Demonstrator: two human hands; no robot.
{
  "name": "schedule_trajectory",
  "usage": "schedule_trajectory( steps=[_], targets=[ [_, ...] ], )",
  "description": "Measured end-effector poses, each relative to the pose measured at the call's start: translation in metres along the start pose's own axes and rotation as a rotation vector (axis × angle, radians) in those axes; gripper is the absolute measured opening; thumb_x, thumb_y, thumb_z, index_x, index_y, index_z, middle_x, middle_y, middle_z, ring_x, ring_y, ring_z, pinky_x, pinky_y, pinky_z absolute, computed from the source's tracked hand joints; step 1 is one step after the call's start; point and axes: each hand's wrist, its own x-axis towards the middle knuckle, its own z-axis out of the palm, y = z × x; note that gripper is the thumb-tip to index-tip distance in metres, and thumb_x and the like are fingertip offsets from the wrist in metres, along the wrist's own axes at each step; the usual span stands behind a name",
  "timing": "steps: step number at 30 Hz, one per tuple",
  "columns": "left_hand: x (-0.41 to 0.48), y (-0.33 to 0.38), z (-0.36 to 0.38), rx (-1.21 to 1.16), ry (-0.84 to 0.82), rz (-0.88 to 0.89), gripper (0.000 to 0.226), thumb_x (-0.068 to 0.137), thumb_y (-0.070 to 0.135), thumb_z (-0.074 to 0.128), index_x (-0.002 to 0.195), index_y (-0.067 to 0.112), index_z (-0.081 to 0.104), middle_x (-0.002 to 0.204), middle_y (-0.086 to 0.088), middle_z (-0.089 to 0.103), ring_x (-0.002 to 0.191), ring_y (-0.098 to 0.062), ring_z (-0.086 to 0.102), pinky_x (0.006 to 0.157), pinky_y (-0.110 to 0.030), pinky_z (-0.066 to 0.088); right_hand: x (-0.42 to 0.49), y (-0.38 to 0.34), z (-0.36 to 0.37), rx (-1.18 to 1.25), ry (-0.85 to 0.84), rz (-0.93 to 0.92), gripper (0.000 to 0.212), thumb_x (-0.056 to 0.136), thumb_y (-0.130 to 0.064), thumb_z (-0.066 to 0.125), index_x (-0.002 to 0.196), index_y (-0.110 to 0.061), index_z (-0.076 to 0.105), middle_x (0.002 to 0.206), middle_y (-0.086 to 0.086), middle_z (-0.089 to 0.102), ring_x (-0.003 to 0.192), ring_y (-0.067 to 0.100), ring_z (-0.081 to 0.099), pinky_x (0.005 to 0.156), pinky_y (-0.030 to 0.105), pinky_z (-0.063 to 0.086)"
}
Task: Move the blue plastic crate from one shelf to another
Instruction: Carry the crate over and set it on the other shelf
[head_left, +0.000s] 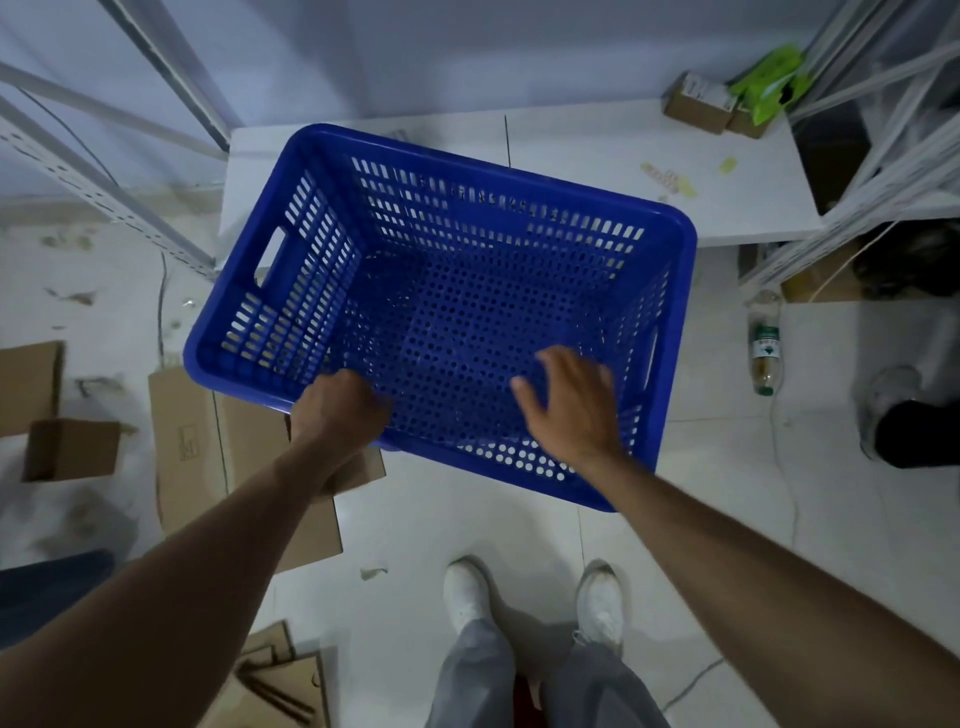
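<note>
The blue plastic crate (441, 291) is empty, perforated, and tilted, held in the air partly over the low white shelf board (597, 150) and partly over the floor. My left hand (340, 410) grips its near rim at the left. My right hand (574, 400) hovers over the near right part of the crate with fingers spread, and I cannot tell whether it touches the rim.
White metal rack posts (104, 197) stand at left, and another rack (883, 171) stands at right. Small cardboard boxes (701, 104) and a green packet (769, 83) lie on the shelf. Flattened cardboard (208, 441), a bottle (766, 353) and another person's shoe (888, 410) are on the floor.
</note>
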Motion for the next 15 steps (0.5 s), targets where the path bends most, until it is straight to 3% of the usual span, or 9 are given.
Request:
schedule_trajectory(
  steps=[2,3,5,7,9,11,13,15],
  targets=[
    [-0.003,0.012,-0.004,-0.002,-0.004,0.163,0.018,0.085,0.035,0.059,0.086,0.017,0.059,0.084,-0.002,0.065,0.076,-0.022,0.061,0.057,-0.029,0.048,-0.022,-0.025,0.010,0.105,-0.164,-0.078,0.068,0.098,-0.067,0.035,0.130,-0.012,0.058,0.128,0.007,0.065,0.116,0.029,0.061,0.103,0.047,0.042],
    [-0.002,0.016,-0.004,-0.012,-0.034,0.225,0.021,0.083,0.037,0.062,0.095,0.020,0.058,0.099,-0.003,0.066,0.089,-0.023,0.060,0.066,-0.033,0.049,-0.032,-0.036,0.014,0.160,-0.262,-0.093,0.070,0.097,-0.069,0.038,0.132,-0.012,0.058,0.130,0.007,0.064,0.117,0.028,0.060,0.101,0.045,0.043],
    [-0.003,0.019,-0.002,0.103,-0.188,0.299,0.057,0.076,0.046,0.068,0.128,0.028,0.052,0.139,-0.002,0.051,0.127,-0.026,0.045,0.100,-0.048,0.043,-0.051,-0.053,0.020,0.126,-0.431,-0.127,0.071,0.092,-0.071,0.049,0.134,-0.013,0.053,0.133,0.008,0.061,0.119,0.028,0.059,0.098,0.043,0.046],
    [-0.004,0.016,0.006,0.304,-0.363,0.326,0.094,0.071,0.048,0.074,0.152,0.037,0.027,0.159,0.003,0.025,0.146,-0.026,0.021,0.114,-0.052,0.023,-0.062,-0.060,0.027,-0.062,-0.430,-0.183,0.069,0.086,-0.063,0.065,0.133,-0.014,0.050,0.131,0.010,0.063,0.116,0.029,0.062,0.095,0.043,0.050],
    [-0.008,0.009,0.014,0.408,-0.431,0.330,0.103,0.070,0.042,0.075,0.156,0.041,0.017,0.163,0.006,0.019,0.150,-0.024,0.015,0.116,-0.050,0.017,-0.060,-0.058,0.027,-0.194,-0.409,-0.155,0.055,0.086,-0.038,0.076,0.130,-0.014,0.053,0.126,0.010,0.066,0.112,0.029,0.067,0.092,0.042,0.054],
    [-0.012,0.003,0.023,0.432,-0.417,0.325,0.092,0.072,0.040,0.072,0.153,0.042,0.026,0.158,0.009,0.033,0.148,-0.020,0.024,0.117,-0.047,0.016,-0.057,-0.053,0.025,-0.269,-0.442,-0.098,0.037,0.085,-0.016,0.076,0.120,-0.013,0.062,0.115,0.010,0.072,0.103,0.030,0.071,0.086,0.042,0.057],
    [-0.017,0.003,0.025,0.440,-0.366,0.339,0.076,0.076,0.041,0.067,0.147,0.043,0.038,0.149,0.013,0.046,0.143,-0.018,0.033,0.118,-0.043,0.019,-0.055,-0.048,0.020,-0.318,-0.478,-0.112,0.025,0.082,-0.008,0.077,0.106,-0.012,0.071,0.101,0.010,0.076,0.092,0.029,0.074,0.080,0.041,0.059],
    [-0.015,0.003,0.030,0.413,-0.313,0.349,0.065,0.080,0.042,0.062,0.142,0.044,0.045,0.144,0.016,0.050,0.140,-0.017,0.037,0.117,-0.044,0.022,-0.055,-0.047,0.019,-0.399,-0.514,-0.149,0.023,0.069,-0.009,0.088,0.087,-0.014,0.075,0.079,0.008,0.076,0.072,0.025,0.074,0.064,0.036,0.060]
  ],
)
